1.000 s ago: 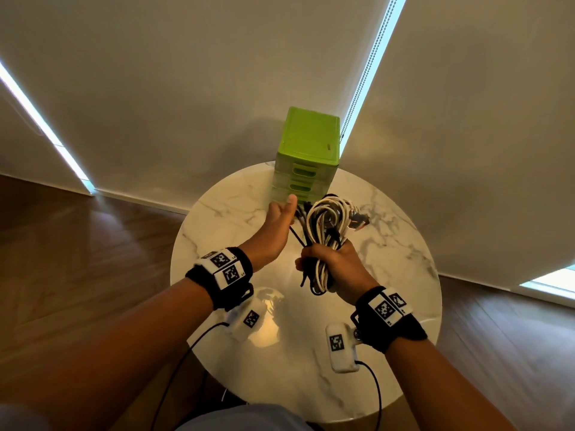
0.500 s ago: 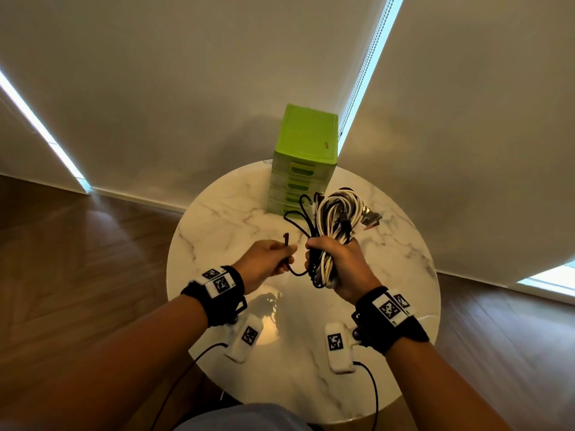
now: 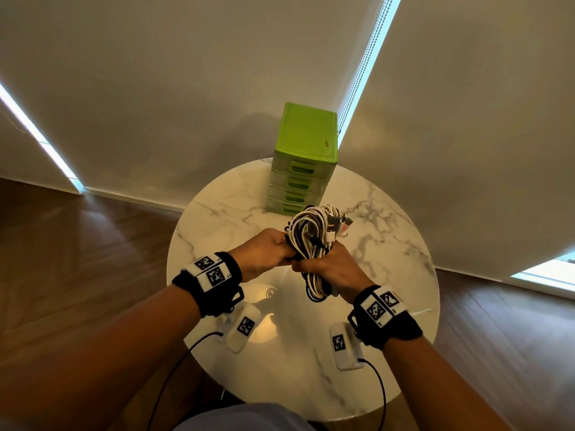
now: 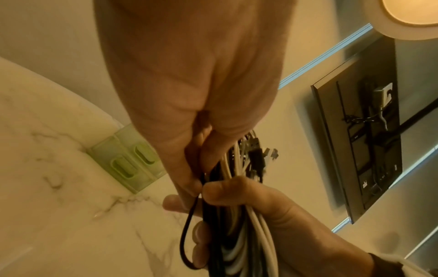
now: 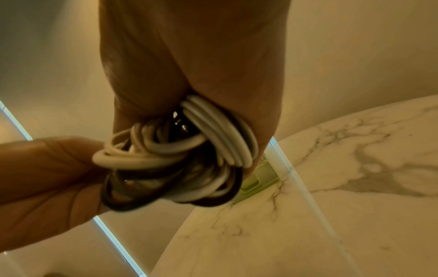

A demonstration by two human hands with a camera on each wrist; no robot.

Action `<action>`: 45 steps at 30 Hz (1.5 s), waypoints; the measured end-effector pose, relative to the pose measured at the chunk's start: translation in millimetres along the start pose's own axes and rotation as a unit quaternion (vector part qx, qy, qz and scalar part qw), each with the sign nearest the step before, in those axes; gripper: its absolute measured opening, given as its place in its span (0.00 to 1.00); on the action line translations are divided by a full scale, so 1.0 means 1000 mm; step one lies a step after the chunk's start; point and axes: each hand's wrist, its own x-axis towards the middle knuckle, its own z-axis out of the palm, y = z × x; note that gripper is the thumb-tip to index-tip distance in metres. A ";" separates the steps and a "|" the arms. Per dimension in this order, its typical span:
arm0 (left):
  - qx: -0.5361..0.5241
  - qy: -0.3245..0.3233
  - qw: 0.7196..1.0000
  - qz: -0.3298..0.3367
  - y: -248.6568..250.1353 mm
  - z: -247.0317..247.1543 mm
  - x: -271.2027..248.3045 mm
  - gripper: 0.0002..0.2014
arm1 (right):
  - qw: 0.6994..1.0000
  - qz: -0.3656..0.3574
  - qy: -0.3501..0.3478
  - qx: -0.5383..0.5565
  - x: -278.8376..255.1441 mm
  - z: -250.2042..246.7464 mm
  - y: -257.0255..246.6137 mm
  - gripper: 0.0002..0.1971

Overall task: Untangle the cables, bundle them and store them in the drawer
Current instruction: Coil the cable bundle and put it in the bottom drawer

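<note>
A looped bundle of white and black cables (image 3: 311,241) hangs above the round marble table (image 3: 217,219), its plug ends sticking out at the upper right. My right hand (image 3: 323,265) grips the bundle (image 5: 189,155) round its middle. My left hand (image 3: 270,250) is pressed against the bundle's left side and pinches a thin black cable (image 4: 189,224) that loops down beside the bundle (image 4: 249,234). Behind the hands stands the green drawer unit (image 3: 303,163) at the table's far edge, all its drawers closed.
Two white tagged devices (image 3: 244,328) (image 3: 342,345) with black leads lie on the table near my body. Window blinds (image 3: 155,88) hang close behind the drawer unit. Wooden floor (image 3: 77,244) surrounds the table. A dark wall-mounted panel (image 4: 369,131) shows in the left wrist view.
My left hand came back from the drawer unit, took hold of a loose black cable end and has now drawn it in against the bundle. The right hand kept its grip throughout.
</note>
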 end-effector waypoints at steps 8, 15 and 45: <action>0.241 -0.031 0.970 -0.015 -0.005 -0.016 -0.001 0.13 | 0.997 0.076 0.005 0.005 0.000 0.013 0.007 0.07; 0.217 0.000 0.975 0.058 -0.004 -0.019 0.012 0.10 | 0.976 0.106 0.089 0.167 0.006 0.015 0.020 0.05; -0.331 0.308 0.885 -0.111 -0.069 0.002 0.222 0.07 | 0.959 0.154 -0.002 0.237 0.097 -0.083 0.108 0.08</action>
